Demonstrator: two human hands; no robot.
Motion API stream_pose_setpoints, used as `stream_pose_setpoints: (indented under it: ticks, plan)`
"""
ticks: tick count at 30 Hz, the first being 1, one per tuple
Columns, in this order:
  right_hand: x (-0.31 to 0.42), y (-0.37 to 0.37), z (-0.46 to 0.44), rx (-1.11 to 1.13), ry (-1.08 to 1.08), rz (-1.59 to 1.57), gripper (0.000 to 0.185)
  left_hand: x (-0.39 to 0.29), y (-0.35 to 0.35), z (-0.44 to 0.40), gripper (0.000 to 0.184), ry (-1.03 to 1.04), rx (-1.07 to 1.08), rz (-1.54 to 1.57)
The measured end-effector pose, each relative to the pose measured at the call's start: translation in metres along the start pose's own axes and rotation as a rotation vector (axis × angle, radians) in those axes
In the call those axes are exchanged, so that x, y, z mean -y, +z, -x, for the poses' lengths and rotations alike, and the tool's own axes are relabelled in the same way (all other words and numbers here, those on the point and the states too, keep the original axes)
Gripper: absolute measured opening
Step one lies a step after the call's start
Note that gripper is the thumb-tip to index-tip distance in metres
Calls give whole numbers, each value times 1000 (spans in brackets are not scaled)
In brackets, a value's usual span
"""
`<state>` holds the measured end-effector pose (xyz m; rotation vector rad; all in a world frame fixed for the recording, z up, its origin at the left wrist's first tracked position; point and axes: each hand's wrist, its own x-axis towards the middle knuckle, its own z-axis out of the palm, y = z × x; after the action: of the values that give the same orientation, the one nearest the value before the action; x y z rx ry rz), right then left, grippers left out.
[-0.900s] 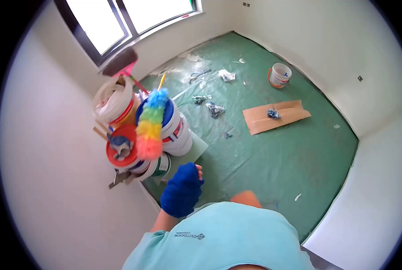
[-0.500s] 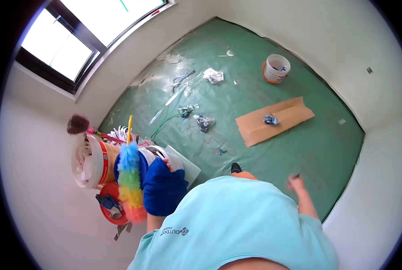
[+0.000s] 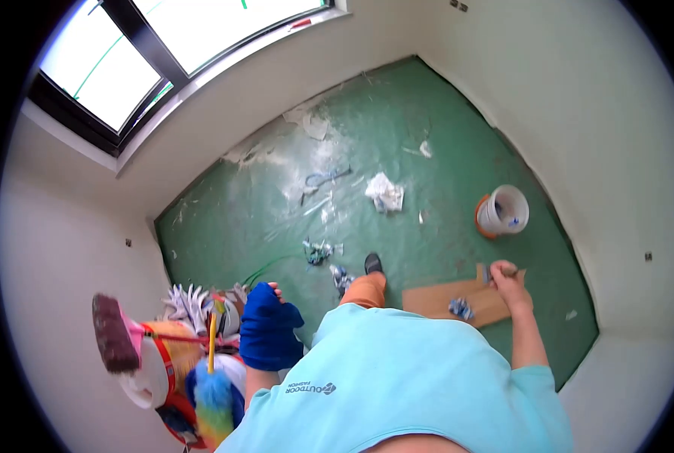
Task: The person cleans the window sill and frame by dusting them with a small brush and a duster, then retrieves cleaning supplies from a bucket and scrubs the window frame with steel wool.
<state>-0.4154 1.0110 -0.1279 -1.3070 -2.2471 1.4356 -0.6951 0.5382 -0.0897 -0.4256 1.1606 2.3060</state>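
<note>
Fingers, left hand: tips showing past a blue cloth that covers the hand; grip cannot be told. Multicoloured duster: near the cloth, to its left. Fingers, right hand: curled round a small tool, kind unclear, over brown cardboard. Crumpled wad: on the cardboard. White bucket: beyond, on green sheeting.

A wrinkled blue cloth wraps bunched below the left fingers.
</note>
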Motion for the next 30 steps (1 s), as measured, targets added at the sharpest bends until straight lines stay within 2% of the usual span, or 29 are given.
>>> stream_pose_setpoints:
  ticks: [2,4,10,15,20,22,24,26,28,30]
  plan:
    - [13,-8,-37,29,47,184,16,-14,46,-60,18,-23,-7,20]
    - [45,-8,-67,-7,190,176,14,-32,91,-113,18,-44,-9,33]
    - [110,14,-199,-55,225,69,13,-78,195,-242,17,-75,-39,53]
    - [175,50,-376,31,142,16,17,-99,235,-365,17,-18,-93,104]
    - [297,99,-618,80,-138,-39,12,-116,245,-486,17,94,-165,204]
    - [370,122,-713,222,-205,10,12,-124,247,-518,17,134,-203,251]
    - [433,159,-811,204,-500,37,12,-136,247,-545,18,170,-225,288]
    - [523,194,-871,312,-526,-11,11,-140,243,-558,19,190,-256,326]
    - [588,238,-926,302,-646,-14,11,-143,235,-575,19,204,-270,348]
    - [636,279,-984,275,-773,19,12,-146,231,-590,33,300,-73,371]
